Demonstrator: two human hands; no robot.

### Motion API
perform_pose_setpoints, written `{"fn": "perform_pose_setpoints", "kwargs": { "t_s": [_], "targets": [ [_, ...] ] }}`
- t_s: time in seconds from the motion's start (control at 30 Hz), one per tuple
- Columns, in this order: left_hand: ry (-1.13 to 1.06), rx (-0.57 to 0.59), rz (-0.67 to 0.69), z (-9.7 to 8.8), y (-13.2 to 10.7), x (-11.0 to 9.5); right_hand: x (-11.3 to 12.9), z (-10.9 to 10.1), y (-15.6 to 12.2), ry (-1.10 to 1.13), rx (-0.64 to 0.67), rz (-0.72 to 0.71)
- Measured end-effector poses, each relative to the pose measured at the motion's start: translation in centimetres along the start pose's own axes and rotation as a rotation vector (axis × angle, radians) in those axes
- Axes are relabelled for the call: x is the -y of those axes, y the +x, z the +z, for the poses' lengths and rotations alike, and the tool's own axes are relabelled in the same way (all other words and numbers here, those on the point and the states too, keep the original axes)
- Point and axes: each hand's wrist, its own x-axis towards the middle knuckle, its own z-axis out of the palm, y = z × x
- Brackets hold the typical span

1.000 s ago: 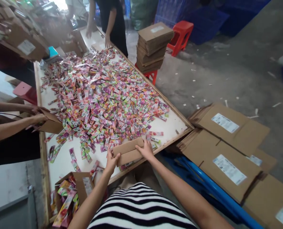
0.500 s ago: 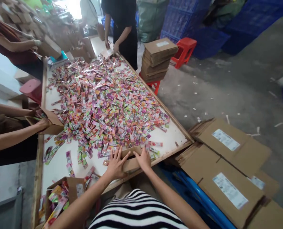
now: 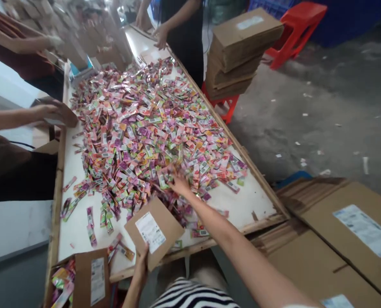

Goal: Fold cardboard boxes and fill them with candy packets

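Note:
My left hand [image 3: 142, 264] grips the lower edge of a small brown cardboard box [image 3: 154, 230] with a white label, held tilted over the near edge of the table [image 3: 251, 203]. My right hand [image 3: 177, 182] reaches forward into the big heap of colourful sachets [image 3: 145, 128], fingers down among them; what they hold, if anything, is blurred. A second small box [image 3: 87, 278] stuffed with sachets stands at the near left corner.
Flat cardboard cartons [image 3: 344, 231] lie stacked on the right. More flat cartons [image 3: 238, 47] rest on a red stool [image 3: 224, 105]. Another person's hands [image 3: 54, 112] work at the table's left edge; two more people [image 3: 180, 30] stand at the far end.
The box was pressed flat on the table under both my hands; now my left hand alone holds it up, and my right hand has reached into the heap. The view moved closer.

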Motion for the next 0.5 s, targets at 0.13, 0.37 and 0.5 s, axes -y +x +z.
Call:
{"fn": "perform_pose_setpoints", "kwargs": {
  "t_s": [0.13, 0.37, 0.5],
  "targets": [
    [-0.087, -0.024, 0.011, 4.0, 1.1, -0.5, -0.2, 3.6, -5.0, 0.296, 0.204, -0.102],
    [0.094, 0.013, 0.046, 3.4, 1.9, -0.5, -8.6, -5.1, -2.2, 0.333, -0.103, -0.151],
    [0.258, -0.016, 0.116, 3.1, 2.3, -0.6, -13.9, -8.9, 0.6, 0.027, -0.535, 0.462]
  ]
}}
